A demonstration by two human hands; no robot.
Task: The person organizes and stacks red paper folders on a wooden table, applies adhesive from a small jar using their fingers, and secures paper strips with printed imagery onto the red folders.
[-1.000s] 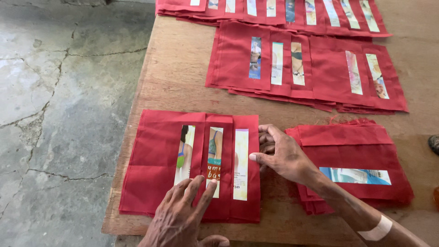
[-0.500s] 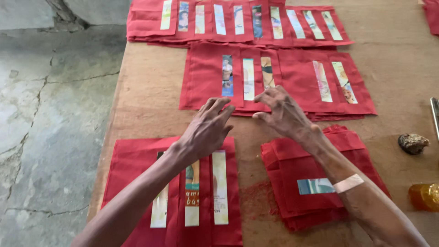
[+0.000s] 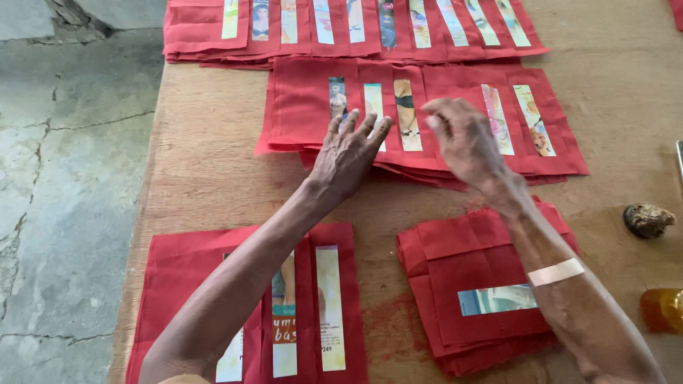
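Observation:
My left hand (image 3: 348,153) lies flat with fingers spread on the near edge of a stack of red cloth pieces (image 3: 299,114) that carry narrow printed paper strips. My right hand (image 3: 466,142) hovers open just above the same stack, slightly blurred, holding nothing. Under my left forearm lies another red cloth piece with strips (image 3: 185,284) at the table's near edge. A folded pile of red cloth (image 3: 462,256) with one strip sits under my right forearm, which wears a pale band at the wrist.
A third row of red cloth with strips (image 3: 192,28) spans the far end of the wooden table (image 3: 206,178). A brown lump (image 3: 649,219) and an orange object (image 3: 662,309) sit at the right. Cracked concrete floor (image 3: 64,178) lies to the left.
Both hands left the near cloth piece and reached forward to the middle stack. My left hand now rests on it; the view has shifted forward.

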